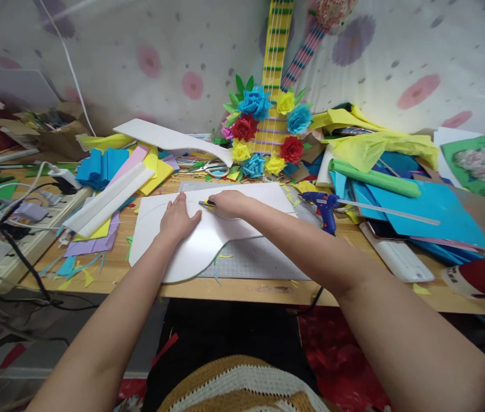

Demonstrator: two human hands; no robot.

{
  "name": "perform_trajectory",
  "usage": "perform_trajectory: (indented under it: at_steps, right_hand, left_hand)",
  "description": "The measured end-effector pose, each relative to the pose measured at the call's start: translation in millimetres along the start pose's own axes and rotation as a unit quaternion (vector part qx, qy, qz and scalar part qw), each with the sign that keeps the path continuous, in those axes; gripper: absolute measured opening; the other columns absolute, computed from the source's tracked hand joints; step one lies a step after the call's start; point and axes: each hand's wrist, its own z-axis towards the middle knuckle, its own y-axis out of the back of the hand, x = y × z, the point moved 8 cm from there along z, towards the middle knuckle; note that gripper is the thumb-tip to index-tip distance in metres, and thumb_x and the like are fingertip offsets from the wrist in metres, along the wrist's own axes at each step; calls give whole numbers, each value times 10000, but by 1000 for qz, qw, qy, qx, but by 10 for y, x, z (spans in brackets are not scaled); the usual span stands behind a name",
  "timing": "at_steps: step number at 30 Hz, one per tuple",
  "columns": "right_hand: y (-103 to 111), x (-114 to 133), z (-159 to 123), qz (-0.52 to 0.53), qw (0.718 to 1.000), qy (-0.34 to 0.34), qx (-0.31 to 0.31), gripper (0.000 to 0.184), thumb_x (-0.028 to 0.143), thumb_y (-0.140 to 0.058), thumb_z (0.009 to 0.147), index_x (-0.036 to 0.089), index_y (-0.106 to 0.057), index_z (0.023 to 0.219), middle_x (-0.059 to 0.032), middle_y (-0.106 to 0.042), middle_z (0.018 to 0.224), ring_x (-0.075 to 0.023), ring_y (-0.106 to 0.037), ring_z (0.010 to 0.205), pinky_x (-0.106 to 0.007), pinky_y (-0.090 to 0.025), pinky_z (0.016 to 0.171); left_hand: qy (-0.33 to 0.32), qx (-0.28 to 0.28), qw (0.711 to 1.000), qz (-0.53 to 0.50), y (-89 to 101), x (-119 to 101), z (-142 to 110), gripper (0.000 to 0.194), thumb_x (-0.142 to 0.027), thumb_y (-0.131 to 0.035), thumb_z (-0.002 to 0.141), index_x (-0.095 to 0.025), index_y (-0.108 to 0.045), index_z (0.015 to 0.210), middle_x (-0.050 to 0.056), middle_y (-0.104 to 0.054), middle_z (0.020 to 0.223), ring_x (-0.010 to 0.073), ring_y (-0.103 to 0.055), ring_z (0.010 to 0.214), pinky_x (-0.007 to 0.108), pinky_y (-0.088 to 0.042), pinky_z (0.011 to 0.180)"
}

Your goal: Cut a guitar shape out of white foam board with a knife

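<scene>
A white foam board with one curved edge lies on the grey cutting mat. My left hand rests flat on the board, fingers spread. Closed in my right hand is a yellow and black utility knife, its tip at the board's surface. A thin curved line runs across the board near both hands. Behind the board lie a long white offcut and a pair of scissors.
A decorated paper guitar with paper flowers leans on the back wall. Right of the mat lies a blue glue gun, near blue sheets and a paper cup. Left are crepe paper rolls and a power strip with cables.
</scene>
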Motion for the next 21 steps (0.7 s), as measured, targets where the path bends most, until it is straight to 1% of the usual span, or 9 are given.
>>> perform_trajectory:
  at_steps: [3, 9, 15, 18, 21]
  right_hand:
    - [-7, 3, -19, 1, 1000, -7, 1, 362, 272, -383, 890, 148, -570, 1174, -153, -640, 1117, -245, -607, 980, -290, -424, 718]
    - [-43, -1, -19, 1, 1000, -12, 0, 354, 278, -389, 889, 135, -576, 1153, -166, -644, 1105, -246, -609, 981, -302, -438, 731]
    - [-45, 19, -55, -1, 1000, -19, -13, 334, 229, -367, 893, 126, -586, 1123, -168, -657, 1063, -242, -614, 989, -306, -454, 749]
    - [-17, 40, -63, -15, 1000, -15, -22, 339, 197, -350, 892, 114, -592, 1115, -174, -662, 1038, -246, -620, 980, -314, -461, 751]
    - [16, 30, -25, -26, 999, -14, -26, 341, 201, -354, 889, 122, -608, 1102, -169, -664, 1042, -245, -620, 983, -316, -467, 752]
  left_hand:
    - [2, 3, 1000, 2, -6, 2, 0, 790, -502, -424, 811, -39, -229, 1422, 130, -250, 1494, 280, -222, 1374, 367, -186, 1140]
    - [-9, -13, 1000, -4, -12, 7, 11, 753, -484, -441, 810, -76, -253, 1415, 123, -298, 1476, 270, -246, 1367, 383, -203, 1134]
    - [-9, -19, 1000, 8, -16, -1, 11, 763, -472, -429, 816, -27, -250, 1409, 143, -294, 1473, 251, -257, 1365, 348, -175, 1144]
    - [3, -27, 1000, 4, -9, 5, 33, 763, -464, -436, 813, -27, -247, 1410, 145, -306, 1467, 255, -281, 1355, 358, -210, 1135]
    - [12, -35, 999, 4, -7, 9, 86, 749, -439, -428, 822, -29, -226, 1416, 157, -346, 1444, 256, -309, 1342, 379, -229, 1127]
